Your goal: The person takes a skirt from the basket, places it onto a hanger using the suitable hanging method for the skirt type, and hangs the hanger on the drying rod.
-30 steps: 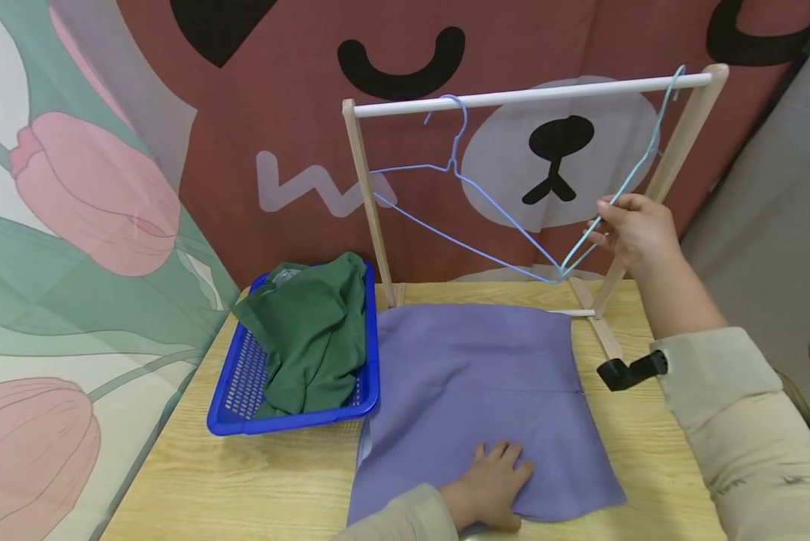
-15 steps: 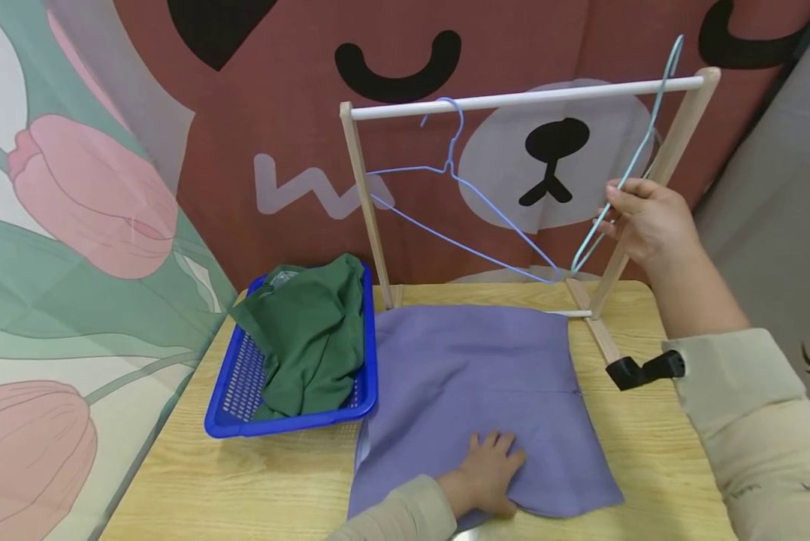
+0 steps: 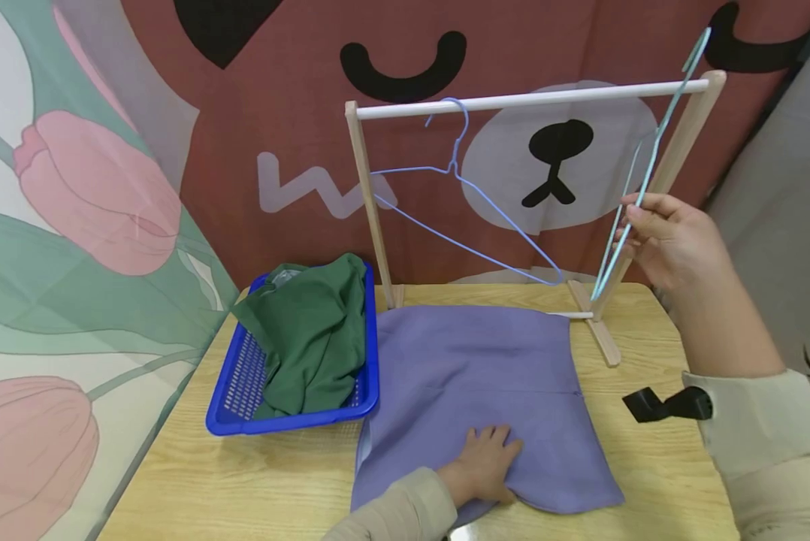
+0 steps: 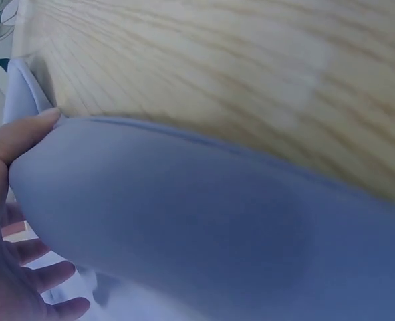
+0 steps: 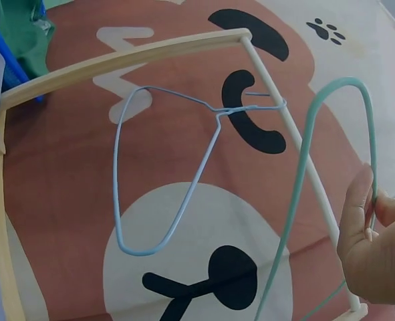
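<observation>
My right hand (image 3: pixel 682 240) pinches a teal clothes hanger (image 3: pixel 651 167) by its side between thumb and fingers. The hanger is seen nearly edge-on beside the right post, its hook above the white rail (image 3: pixel 547 97). In the right wrist view, the teal hanger (image 5: pixel 293 200) overlaps the rail near my thumb. My left hand (image 3: pixel 482 466) rests with fingers spread on a purple garment (image 3: pixel 473 361) laid flat on the table. The left wrist view shows its thumb (image 4: pixel 30 134) along the garment's edge. A blue hanger (image 3: pixel 455 154) hangs from the rail.
A blue basket (image 3: pixel 290 427) holding a green garment (image 3: pixel 317 338) stands left of the purple one, close against it. The wooden rack's right post (image 3: pixel 689 135) rises at the table's back. Behind hangs a printed cloth (image 3: pixel 276 248).
My right hand has lifted the teal hanger's hook off the rail and moved it rightward, away from the blue hanger. My left hand stays on the purple garment, shifted slightly.
</observation>
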A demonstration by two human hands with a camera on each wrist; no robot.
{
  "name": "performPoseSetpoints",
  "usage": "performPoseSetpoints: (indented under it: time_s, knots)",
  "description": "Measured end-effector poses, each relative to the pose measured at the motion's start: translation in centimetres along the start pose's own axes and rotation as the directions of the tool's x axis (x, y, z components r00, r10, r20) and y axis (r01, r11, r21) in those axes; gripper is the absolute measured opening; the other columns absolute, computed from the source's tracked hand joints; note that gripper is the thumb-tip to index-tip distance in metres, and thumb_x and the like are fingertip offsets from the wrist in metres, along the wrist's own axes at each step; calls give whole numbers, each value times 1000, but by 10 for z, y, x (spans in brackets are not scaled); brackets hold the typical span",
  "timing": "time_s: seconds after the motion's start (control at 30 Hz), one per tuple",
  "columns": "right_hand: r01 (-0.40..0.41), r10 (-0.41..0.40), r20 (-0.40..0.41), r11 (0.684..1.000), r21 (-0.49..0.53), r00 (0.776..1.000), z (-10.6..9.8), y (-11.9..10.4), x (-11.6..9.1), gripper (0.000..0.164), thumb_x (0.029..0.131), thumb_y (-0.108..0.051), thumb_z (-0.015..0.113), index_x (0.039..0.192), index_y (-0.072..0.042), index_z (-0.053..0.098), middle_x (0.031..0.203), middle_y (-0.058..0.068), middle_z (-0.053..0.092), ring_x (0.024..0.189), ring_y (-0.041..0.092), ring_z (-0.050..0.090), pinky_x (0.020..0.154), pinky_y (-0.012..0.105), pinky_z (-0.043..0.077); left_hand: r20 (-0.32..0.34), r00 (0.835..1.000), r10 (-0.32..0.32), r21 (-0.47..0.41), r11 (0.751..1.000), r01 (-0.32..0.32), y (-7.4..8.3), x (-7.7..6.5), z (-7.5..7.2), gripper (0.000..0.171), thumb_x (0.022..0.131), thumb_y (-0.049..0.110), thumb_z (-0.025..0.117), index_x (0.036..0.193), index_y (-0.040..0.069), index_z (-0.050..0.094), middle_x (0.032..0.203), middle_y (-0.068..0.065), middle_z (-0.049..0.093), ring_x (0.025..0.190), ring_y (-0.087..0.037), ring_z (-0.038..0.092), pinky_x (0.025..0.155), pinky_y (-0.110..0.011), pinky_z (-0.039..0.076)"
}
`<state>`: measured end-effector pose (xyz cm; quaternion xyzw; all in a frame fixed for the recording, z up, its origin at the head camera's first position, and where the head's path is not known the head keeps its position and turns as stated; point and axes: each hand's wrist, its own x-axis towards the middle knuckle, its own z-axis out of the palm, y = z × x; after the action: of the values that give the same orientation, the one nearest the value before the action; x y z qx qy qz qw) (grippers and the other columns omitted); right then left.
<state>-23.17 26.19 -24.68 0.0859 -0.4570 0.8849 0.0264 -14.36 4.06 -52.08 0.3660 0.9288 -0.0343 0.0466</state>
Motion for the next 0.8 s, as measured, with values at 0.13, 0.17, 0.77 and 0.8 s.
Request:
performPoseSetpoints:
  time_s: [0.13, 0.17, 0.77, 0.8]
  knots:
    - [1, -2, 34, 999, 33, 999, -7, 4, -11, 17, 88, 6, 48, 88, 5, 65, 73, 11, 56, 59, 23, 58, 54, 29, 49, 16, 1000, -13, -4, 1000, 13, -2, 3, 2, 74, 64, 60, 71, 126, 28, 45, 130, 2, 44, 115, -16, 45, 86, -36, 40]
    - [5, -6, 39, 1000, 26, 999, -8, 5, -13, 17, 88, 7, 48, 89, 5, 65, 74, 11, 56, 60, 23, 58, 53, 30, 49, 21, 1000, -16, -6, 1000, 16, -2, 3, 2, 75, 64, 60, 71, 126, 27, 45, 130, 2, 44, 116, -16, 45, 86, -36, 40]
    - [186, -114, 290, 954, -235, 950, -53, 52, -83, 32, 92, 11, 35, 109, 0, 60, 80, 4, 59, 69, 14, 61, 57, 24, 50, 51, 998, -24, 31, 999, 23, -3, 11, -9, 72, 66, 57, 71, 127, 28, 46, 117, 5, 52, 106, -14, 49, 84, -34, 42]
    - [183, -103, 293, 948, -260, 951, -56, 55, -87, 32, 92, 11, 35, 110, -1, 59, 81, 3, 58, 70, 13, 61, 57, 24, 50, 54, 998, -25, 27, 999, 24, -3, 12, -9, 71, 67, 57, 71, 127, 28, 46, 116, 6, 52, 106, -14, 49, 84, -34, 42]
